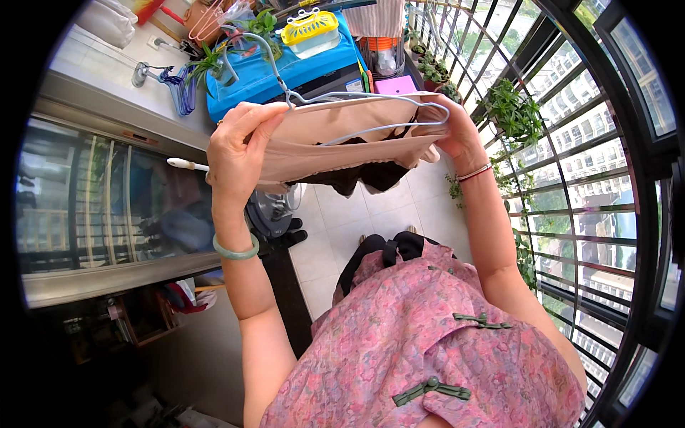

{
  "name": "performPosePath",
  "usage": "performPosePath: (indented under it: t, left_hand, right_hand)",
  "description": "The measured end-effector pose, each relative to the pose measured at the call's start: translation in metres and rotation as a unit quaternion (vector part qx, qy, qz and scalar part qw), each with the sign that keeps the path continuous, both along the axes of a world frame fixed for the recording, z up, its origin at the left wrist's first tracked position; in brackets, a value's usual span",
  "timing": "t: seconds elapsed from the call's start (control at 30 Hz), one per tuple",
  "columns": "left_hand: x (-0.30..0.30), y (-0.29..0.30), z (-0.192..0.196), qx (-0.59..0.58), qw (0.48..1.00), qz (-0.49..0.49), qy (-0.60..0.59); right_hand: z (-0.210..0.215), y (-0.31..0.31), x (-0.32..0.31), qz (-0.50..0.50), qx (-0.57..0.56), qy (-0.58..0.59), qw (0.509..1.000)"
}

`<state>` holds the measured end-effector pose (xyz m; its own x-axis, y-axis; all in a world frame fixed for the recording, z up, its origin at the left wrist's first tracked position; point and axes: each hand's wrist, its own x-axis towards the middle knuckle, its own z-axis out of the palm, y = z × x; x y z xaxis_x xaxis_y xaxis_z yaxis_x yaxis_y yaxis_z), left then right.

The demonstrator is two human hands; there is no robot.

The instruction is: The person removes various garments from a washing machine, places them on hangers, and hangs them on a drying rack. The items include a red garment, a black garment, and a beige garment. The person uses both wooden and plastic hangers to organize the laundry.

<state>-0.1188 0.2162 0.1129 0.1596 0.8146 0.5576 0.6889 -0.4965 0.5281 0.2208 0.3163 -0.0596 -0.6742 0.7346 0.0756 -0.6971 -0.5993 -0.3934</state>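
Note:
In front of my chest hangs a light beige garment (321, 123) with black fabric (346, 178) showing at its lower edge; its exact kind is unclear. A pale blue-grey clothes hanger (273, 63) runs through its open top, hook tilted up to the left. My left hand (239, 150) is closed at the garment's left edge, thumb and fingers pinching the cloth beside the hanger's neck. At the other end, my right hand (458, 135) grips the fabric near the hanger's rounded right tip. Most of its fingers are hidden behind the cloth.
Beyond the garment, a blue-covered surface (235, 96) carries a yellow-lidded container (314, 34) and potted plants. Several purple hangers (178, 89) hang at the far left. Barred windows (585, 207) line the right side, with a leafy plant (512, 113). A glass panel (107, 192) stands left.

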Motion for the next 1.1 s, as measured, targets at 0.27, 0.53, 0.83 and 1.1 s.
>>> performPosePath:
  t: [0.27,0.53,0.83,1.1]
  left_hand:
    - [0.008,-0.016,-0.014,0.086,0.984,0.087,0.132]
    - [-0.001,-0.023,-0.017,0.12,0.974,0.081,0.174]
    - [0.007,-0.024,-0.029,0.133,0.973,0.125,0.144]
    - [-0.007,-0.016,-0.046,0.103,0.994,0.033,-0.021]
  right_hand:
    - [0.082,-0.034,-0.028,-0.368,0.21,-0.57,0.704]
    - [0.098,-0.042,-0.028,-0.391,0.276,-0.615,0.627]
    - [0.102,-0.06,-0.048,-0.374,0.246,-0.569,0.689]
    - [0.135,-0.084,-0.069,-0.322,0.327,-0.606,0.65]
